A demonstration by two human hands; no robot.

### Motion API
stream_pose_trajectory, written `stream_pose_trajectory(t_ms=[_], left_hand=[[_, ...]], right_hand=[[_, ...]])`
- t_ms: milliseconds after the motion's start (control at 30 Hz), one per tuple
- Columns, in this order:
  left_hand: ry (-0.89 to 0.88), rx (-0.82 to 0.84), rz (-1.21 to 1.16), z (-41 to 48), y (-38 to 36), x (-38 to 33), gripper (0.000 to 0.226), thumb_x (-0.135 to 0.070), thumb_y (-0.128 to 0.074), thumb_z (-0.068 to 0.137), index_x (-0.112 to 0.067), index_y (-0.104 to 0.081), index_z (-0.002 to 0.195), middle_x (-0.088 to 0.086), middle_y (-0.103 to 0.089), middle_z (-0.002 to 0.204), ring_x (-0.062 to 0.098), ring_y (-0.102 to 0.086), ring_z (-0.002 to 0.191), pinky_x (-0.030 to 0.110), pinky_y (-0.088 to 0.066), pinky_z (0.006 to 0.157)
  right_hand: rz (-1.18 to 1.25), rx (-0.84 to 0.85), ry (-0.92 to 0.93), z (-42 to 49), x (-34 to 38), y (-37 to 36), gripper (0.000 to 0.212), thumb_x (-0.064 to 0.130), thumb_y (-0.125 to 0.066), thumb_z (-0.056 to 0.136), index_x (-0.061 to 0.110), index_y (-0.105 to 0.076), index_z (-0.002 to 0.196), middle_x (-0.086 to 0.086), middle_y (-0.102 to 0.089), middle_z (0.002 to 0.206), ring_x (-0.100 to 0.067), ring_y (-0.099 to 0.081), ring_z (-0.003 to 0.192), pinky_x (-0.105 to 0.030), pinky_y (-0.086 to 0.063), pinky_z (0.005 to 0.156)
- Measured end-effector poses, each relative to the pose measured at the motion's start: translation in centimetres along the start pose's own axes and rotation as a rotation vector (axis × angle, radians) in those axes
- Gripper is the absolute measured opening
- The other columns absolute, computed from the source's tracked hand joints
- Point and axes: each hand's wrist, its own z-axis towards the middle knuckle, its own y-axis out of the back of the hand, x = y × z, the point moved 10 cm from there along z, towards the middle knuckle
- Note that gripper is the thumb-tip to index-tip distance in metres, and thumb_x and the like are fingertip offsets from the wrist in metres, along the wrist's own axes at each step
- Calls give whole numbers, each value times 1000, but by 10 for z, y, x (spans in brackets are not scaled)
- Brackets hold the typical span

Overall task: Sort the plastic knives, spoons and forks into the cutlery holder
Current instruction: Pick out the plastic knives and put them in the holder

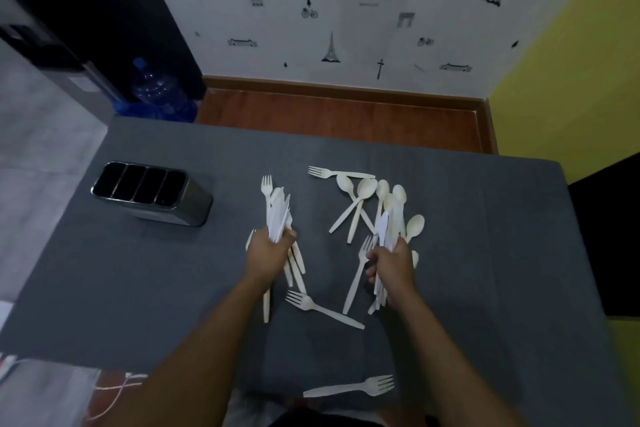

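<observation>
On the grey table (pixel 138 288), my left hand (pixel 268 253) is closed around a bundle of white plastic cutlery (pixel 278 215) with a fork on top. My right hand (pixel 391 263) grips a second bundle of cutlery (pixel 386 229). Loose spoons (pixel 360 194) lie in a heap just beyond my right hand. A fork (pixel 332 172) lies at the far side of the heap, another fork (pixel 322 308) sits between my wrists, and a third fork (pixel 353 388) rests near the front edge. The metal cutlery holder (pixel 152 192), with several dark compartments, stands at the far left, apart from both hands.
A blue water bottle (pixel 156 90) stands on the floor beyond the table's far left corner, beside a dark cabinet (pixel 86 10). A patterned wall (pixel 346 10) and wooden floor (pixel 329 118) lie past the far edge. White cables (pixel 117 388) lie on the floor at front left.
</observation>
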Motion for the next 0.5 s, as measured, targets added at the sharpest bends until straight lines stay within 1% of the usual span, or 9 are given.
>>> stream_pose_trajectory(t_ms=[33, 67, 100, 167, 233, 300, 367, 433, 500], left_hand=[[40, -9, -25, 3, 5, 7, 36, -34, -73, 92, 1, -68, 88, 15, -71, 76, 23, -67, 67, 37, -56, 67], [69, -10, -46, 6, 10, 11, 39, -34, -73, 93, 5, -68, 90, 17, -71, 77, 23, -67, 66, 37, -56, 66], [88, -11, -55, 9, 13, 15, 38, -32, -70, 96, 5, -68, 90, 15, -69, 73, 22, -65, 62, 35, -53, 62], [81, 6, -83, 13, 18, 18, 37, -27, -62, 102, 2, -65, 80, 10, -64, 63, 18, -59, 50, 31, -50, 54], [66, 29, -125, 15, 22, 19, 39, -23, -56, 106, -1, -61, 75, 10, -61, 59, 15, -55, 44, 28, -48, 48], [55, 1, -95, 18, 33, 23, 36, -25, -60, 104, -5, -62, 74, 8, -62, 63, 17, -58, 52, 29, -48, 54], [58, 0, -82, 22, 42, 26, 32, -27, -66, 100, -7, -62, 75, 7, -61, 67, 18, -58, 60, 31, -48, 60], [56, 26, -105, 25, 45, 27, 31, -26, -70, 97, -5, -64, 76, 7, -60, 68, 18, -57, 61, 32, -47, 61], [53, 41, -116, 27, 49, 28, 30, -26, -72, 95, -5, -65, 74, 6, -59, 67, 17, -56, 60, 32, -47, 60]], right_hand=[[-19, 0, 23, 0, 4, -4, 16, 3, -48, 89, 11, -51, 103, -10, -57, 72, -17, -48, 45, -29, -43, 41], [-27, -2, 48, -1, 9, -9, 14, 5, -50, 91, 13, -51, 102, -9, -56, 71, -16, -48, 45, -29, -43, 41], [-32, -10, 73, -2, 12, -14, 10, 9, -54, 93, 13, -53, 102, -9, -56, 70, -16, -48, 45, -29, -43, 42], [-52, -28, 94, -3, 14, -20, 7, 17, -59, 94, 13, -59, 99, -10, -58, 69, -19, -51, 47, -32, -47, 47], [-38, -5, 76, -5, 11, -32, 6, 16, -59, 95, 10, -61, 93, -11, -57, 65, -19, -51, 47, -33, -47, 49], [-1, 32, 54, -8, 10, -44, 8, 12, -56, 99, 10, -60, 92, -10, -58, 66, -20, -54, 49, -34, -50, 50], [6, 34, 56, -11, 10, -53, 8, 14, -56, 101, 10, -60, 95, -9, -59, 66, -20, -53, 48, -34, -49, 50], [-25, -2, 91, -12, 12, -57, 11, 20, -60, 100, 11, -60, 93, -7, -54, 62, -18, -48, 44, -33, -46, 47], [-47, -39, 101, -14, 12, -60, 13, 26, -64, 96, 15, -62, 89, -4, -52, 58, -18, -45, 43, -33, -44, 49]])
